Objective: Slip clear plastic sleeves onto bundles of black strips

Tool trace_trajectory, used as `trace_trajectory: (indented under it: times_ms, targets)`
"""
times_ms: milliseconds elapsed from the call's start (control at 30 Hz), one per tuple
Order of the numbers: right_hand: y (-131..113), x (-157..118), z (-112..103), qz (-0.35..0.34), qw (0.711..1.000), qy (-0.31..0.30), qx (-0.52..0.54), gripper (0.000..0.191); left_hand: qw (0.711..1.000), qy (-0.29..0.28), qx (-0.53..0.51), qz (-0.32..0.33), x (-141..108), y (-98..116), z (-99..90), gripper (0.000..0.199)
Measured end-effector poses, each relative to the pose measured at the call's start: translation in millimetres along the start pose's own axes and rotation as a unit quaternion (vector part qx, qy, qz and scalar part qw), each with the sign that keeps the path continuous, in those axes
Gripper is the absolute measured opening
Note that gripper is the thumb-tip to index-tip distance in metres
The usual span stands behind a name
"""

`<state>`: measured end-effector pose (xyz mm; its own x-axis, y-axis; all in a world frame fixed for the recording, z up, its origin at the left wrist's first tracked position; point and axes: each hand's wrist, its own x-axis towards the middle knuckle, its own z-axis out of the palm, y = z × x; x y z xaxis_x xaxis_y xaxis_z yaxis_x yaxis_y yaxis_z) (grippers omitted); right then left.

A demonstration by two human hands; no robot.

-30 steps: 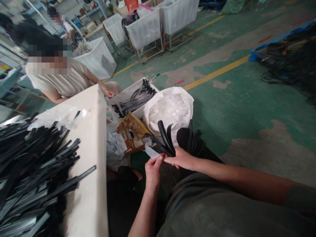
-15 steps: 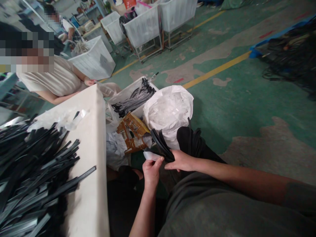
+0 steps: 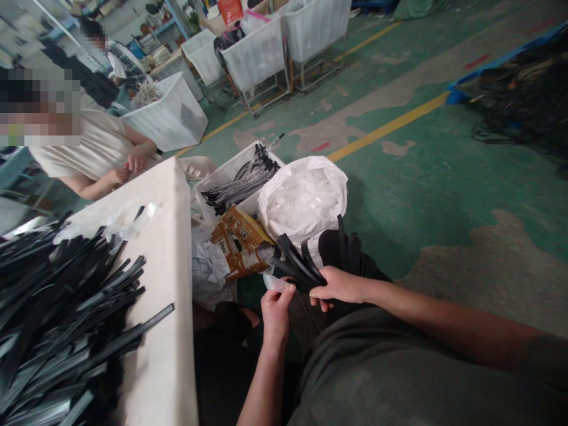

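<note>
My right hand (image 3: pixel 341 285) is closed around a bunch of black flat strips (image 3: pixel 295 260), whose ends fan out toward the upper left. Just left of it, my left hand (image 3: pixel 276 305) pinches a translucent white piece of film (image 3: pixel 274 283) between thumb and fingers, close to the strips. Whether the film is attached to a strip I cannot tell. More black strips (image 3: pixel 344 236) hang over my right thigh. To my left, a large heap of black strips (image 3: pixel 66 307) lies on the pale-covered table (image 3: pixel 177 248).
A white sack (image 3: pixel 306 189) of clear plastic scraps stands ahead, beside a white bin (image 3: pixel 213 174) of black and grey strips. A brown printed bag (image 3: pixel 239 242) lies in front of them. Across the table corner sits a co-worker (image 3: pixel 97 142). White carts (image 3: pixel 257 56) stand farther back.
Both my hands have shifted slightly right, and the strips in my right hand are spread wider apart. The co-worker's hands have come together.
</note>
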<state>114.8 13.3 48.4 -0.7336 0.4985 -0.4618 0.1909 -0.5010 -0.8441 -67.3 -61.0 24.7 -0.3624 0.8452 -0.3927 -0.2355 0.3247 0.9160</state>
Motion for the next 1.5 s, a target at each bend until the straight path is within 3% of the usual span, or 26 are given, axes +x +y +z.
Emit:
trace_trajectory:
  times_ms: [100, 233, 400, 500, 567, 667, 1000, 1200, 1267, 1367, 1433, 1500]
  targets:
    - [2, 5, 5, -0.007, 0.999, 0.029, -0.02, 0.022, 1.0, -0.017, 0.019, 0.003, 0, -2, 0.5, 0.023]
    - [-5, 2, 4, -0.016, 0.998, 0.034, -0.044, 0.021, 0.997, -0.013, -0.071, -0.017, 1, -1, 3.7, 0.025]
    - [-14, -21, -3, -0.01, 0.992, 0.073, -0.098, 0.024, 0.971, 0.03, -0.213, -0.1, 5, 10, 2.5, 0.031]
    - [-17, -34, -2, -0.022, 0.986, 0.103, -0.126, 0.024, 0.95, 0.061, -0.269, -0.144, 8, 17, -1.3, 0.019]
    - [-20, -39, 2, -0.016, 0.985, 0.103, -0.14, 0.022, 0.938, 0.08, -0.293, -0.169, 9, 20, -2.6, 0.011]
    - [-23, -38, 10, -0.01, 0.983, 0.088, -0.16, 0.018, 0.93, 0.09, -0.304, -0.187, 8, 22, -1.5, 0.014]
    - [-15, -17, 14, -0.023, 0.975, 0.118, -0.189, 0.017, 0.933, 0.034, -0.307, -0.187, 2, 19, 4.2, 0.012]
    - [-19, -4, 16, -0.046, 0.98, 0.091, -0.173, 0.018, 0.94, -0.06, -0.288, -0.174, -10, 1, 16.4, 0.025]
    - [-28, -14, 11, -0.031, 0.982, 0.052, -0.181, 0.017, 0.941, -0.042, -0.294, -0.161, -9, -2, 15.8, 0.024]
    - [-47, -43, -2, 0.016, 0.974, 0.011, -0.225, 0.015, 0.932, 0.034, -0.325, -0.154, -3, 1, 10.9, 0.017]
    - [-57, -61, -7, 0.032, 0.965, 0.027, -0.26, 0.014, 0.924, 0.057, -0.34, -0.162, -2, 4, 9.8, 0.012]
    - [-62, -64, -6, 0.037, 0.954, 0.062, -0.29, 0.015, 0.924, 0.035, -0.34, -0.173, -5, 5, 12.9, 0.013]
